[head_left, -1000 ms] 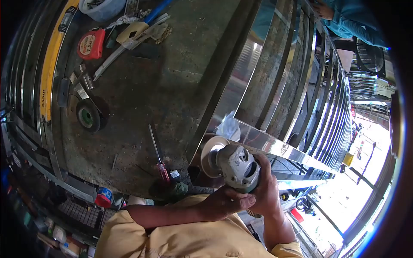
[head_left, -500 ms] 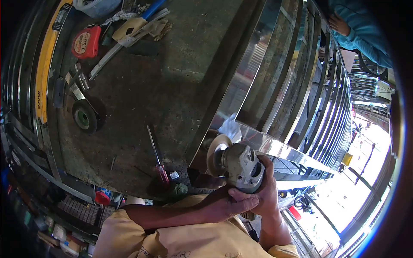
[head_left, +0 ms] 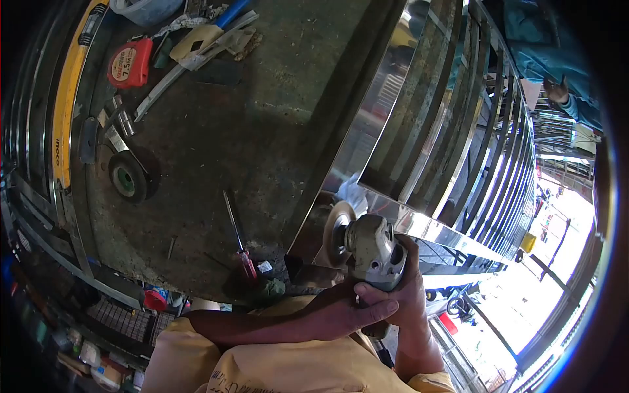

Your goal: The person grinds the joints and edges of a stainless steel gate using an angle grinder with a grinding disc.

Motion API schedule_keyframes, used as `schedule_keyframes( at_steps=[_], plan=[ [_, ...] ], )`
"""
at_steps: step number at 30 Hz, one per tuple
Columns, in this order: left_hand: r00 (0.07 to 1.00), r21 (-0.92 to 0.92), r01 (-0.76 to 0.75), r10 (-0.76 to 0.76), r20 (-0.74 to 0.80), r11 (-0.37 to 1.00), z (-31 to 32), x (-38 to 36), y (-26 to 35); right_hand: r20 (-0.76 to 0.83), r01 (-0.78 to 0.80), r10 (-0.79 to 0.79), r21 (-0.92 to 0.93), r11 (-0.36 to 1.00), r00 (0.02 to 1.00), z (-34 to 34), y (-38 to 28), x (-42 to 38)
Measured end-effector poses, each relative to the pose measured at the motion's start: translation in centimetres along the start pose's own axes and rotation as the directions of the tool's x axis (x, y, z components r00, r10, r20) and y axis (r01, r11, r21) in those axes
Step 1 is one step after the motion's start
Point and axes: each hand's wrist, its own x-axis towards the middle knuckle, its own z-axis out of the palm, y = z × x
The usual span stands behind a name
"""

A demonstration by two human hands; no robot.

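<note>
An angle grinder [head_left: 377, 252] with a round disc [head_left: 339, 234] is held in front of my chest, the disc close against the corner of a shiny metal frame [head_left: 400, 213]. My left hand [head_left: 360, 306], its arm crossing from the left, is closed round the lower part of the grinder body. On the right side my right hand [head_left: 409, 288] wraps round the same body, fingers along its far side. Whether the disc touches the metal cannot be made out.
On the dark table [head_left: 216, 144] lie a red-handled screwdriver [head_left: 246, 263], a caster wheel [head_left: 128, 177], a red tape measure [head_left: 130, 63] and a yellow level [head_left: 67, 111]. Metal bars extend right. A co-worker's hand [head_left: 557, 90] shows at upper right.
The grinder and both my hands have shifted slightly to the right, and the disc has turned a little. The co-worker's hand has moved right and down, off the metal bars.
</note>
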Motion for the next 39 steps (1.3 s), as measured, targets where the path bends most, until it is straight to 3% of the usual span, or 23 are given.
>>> schedule_keyframes(
  at_steps=[2,5,11,14,18,20,23,29,34,39],
  plan=[
    [0.998,0.064,0.03,-0.034,0.054,0.998,-0.4,0.5,-0.7,-0.01,-0.015,0.014,-0.053,0.999,1.0,-0.3,0.5,0.0],
    [0.996,0.085,-0.07,0.066,0.057,0.994,-0.4,0.2,-0.6,0.01,-0.002,0.002,-0.064,0.998,1.0,-0.5,0.3,0.1],
    [0.994,0.114,0.08,-0.087,0.066,0.99,-0.6,0.1,0.8,0.005,-0.025,0.025,-0.049,0.998,1.0,-0.8,-0.1,0.2],
    [0.997,0.044,-0.066,0.067,-0.024,0.997,0.1,0.2,0.3,-0.002,-0.08,0.081,0.122,0.989,0.997,-0.3,-0.7,0.1],
    [0.995,0.106,-0.095,0.096,-0.009,0.99,-0.2,-0.1,-0.2,0.019,-0.037,0.035,0.084,0.996,0.999,-0.3,0.2,0.0],
    [0.975,0.134,-0.217,0.22,-0.01,0.967,-0.2,0.0,-0.3,0.04,-0.011,0.011,0.0,1.0,0.999,-0.6,0.3,-0.1],
    [0.991,0.159,-0.046,0.026,0.129,0.986,-1.1,0.4,0.3,0.015,-0.01,0.009,0.04,0.999,1.0,-0.8,0.9,-0.1],
    [0.966,0.151,-0.245,0.255,-0.049,0.958,0.0,0.3,-0.4,0.022,-0.052,0.051,0.052,0.997,0.998,-0.8,0.4,0.1],
    [0.986,0.099,-0.162,0.165,-0.02,0.982,-0.2,0.4,-0.4,0.003,-0.083,0.083,0.084,0.993,0.997,-0.7,0.7,0.1],
    [0.972,0.151,-0.226,0.234,-0.032,0.962,-0.2,0.7,-0.2,-0.001,-0.078,0.078,0.051,0.996,0.997,-1.0,0.0,0.3]
  ],
)
